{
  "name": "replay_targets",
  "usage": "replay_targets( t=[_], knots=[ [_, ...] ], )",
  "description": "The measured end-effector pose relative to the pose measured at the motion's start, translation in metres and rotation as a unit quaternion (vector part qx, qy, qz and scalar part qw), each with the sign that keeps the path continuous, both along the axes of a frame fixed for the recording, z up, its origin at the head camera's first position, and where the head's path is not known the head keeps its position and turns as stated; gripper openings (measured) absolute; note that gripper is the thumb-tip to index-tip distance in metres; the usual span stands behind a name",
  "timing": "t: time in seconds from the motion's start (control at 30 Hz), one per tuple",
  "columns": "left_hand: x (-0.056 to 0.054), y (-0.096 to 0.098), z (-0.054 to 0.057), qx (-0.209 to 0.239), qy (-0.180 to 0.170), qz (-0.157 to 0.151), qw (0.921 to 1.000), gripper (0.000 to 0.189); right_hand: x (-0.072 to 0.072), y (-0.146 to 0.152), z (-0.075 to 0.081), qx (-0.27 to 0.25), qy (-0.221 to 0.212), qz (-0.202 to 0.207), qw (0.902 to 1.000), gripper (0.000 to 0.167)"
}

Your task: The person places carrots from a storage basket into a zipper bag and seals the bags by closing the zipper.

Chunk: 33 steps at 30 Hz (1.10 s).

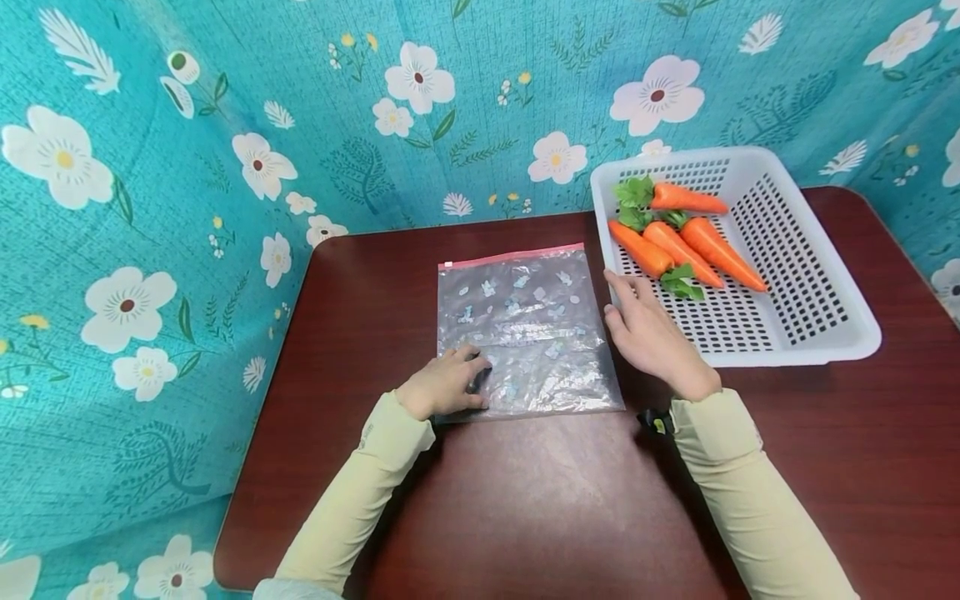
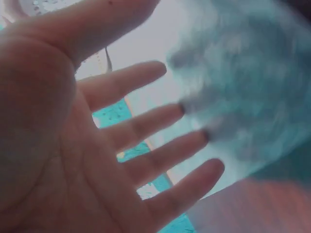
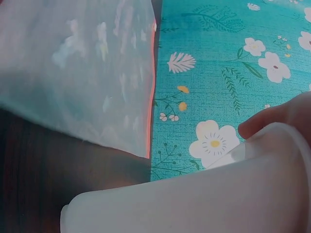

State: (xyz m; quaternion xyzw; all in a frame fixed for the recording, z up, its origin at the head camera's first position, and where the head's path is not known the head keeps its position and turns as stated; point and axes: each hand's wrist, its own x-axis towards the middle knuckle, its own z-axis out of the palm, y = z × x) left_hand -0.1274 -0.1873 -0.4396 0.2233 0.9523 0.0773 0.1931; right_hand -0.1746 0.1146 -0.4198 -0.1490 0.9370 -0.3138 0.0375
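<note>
A clear zip bag (image 1: pixel 525 333) with a pink top edge and small printed figures lies flat on the dark table. On its lower left corner rests my left hand (image 1: pixel 450 383), fingers spread and slightly bent; the left wrist view shows that palm (image 2: pixel 107 136) with nothing held. Over the left rim of a white plastic basket (image 1: pixel 817 250) is my right hand (image 1: pixel 652 333), gripping it, with the thumb on the outer side. The basket wall (image 3: pixel 194 204) hides most of those fingers in the right wrist view. Several carrots (image 1: pixel 682 250) with green tops lie in the basket.
The brown table (image 1: pixel 345 333) runs up to a teal flowered cloth (image 1: pixel 337 108) at the back and left. A small dark object (image 1: pixel 656 422) sits beside my right wrist.
</note>
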Motion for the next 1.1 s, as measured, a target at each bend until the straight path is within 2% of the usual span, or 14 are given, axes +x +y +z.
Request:
replay_targets(
  t=[0.13,0.27,0.37,0.47,0.6,0.83,1.0,1.1],
  knots=[
    [-0.004,-0.003,0.006,0.025,-0.017,-0.031,0.9991,0.05,0.0,0.0,-0.001,0.001,0.0,0.001,1.0,0.056],
    [-0.019,-0.009,0.009,0.034,-0.015,-0.026,0.999,0.049,-0.001,0.002,0.0,0.0,0.003,0.001,1.0,0.056],
    [-0.034,-0.015,0.006,0.03,0.009,0.007,0.9995,0.049,-0.001,0.002,-0.001,0.0,0.007,0.0,1.0,0.056],
    [-0.049,-0.02,0.002,0.019,0.034,0.052,0.9979,0.052,0.0,0.002,-0.002,0.0,0.007,-0.002,1.0,0.056],
    [-0.061,-0.023,-0.006,0.012,0.04,0.102,0.9938,0.057,0.0,0.002,-0.004,0.001,0.009,-0.003,1.0,0.056],
    [-0.068,-0.025,-0.015,-0.001,0.008,0.149,0.9888,0.073,0.0,0.0,-0.004,-0.004,0.022,0.003,0.9997,0.055],
    [-0.07,-0.027,-0.018,-0.006,-0.011,0.152,0.9883,0.076,0.001,0.001,-0.003,-0.009,0.03,0.008,0.9995,0.055],
    [-0.071,-0.028,-0.015,-0.007,-0.02,0.15,0.9885,0.079,0.002,0.002,-0.002,-0.011,0.036,0.009,0.9992,0.054]
  ],
)
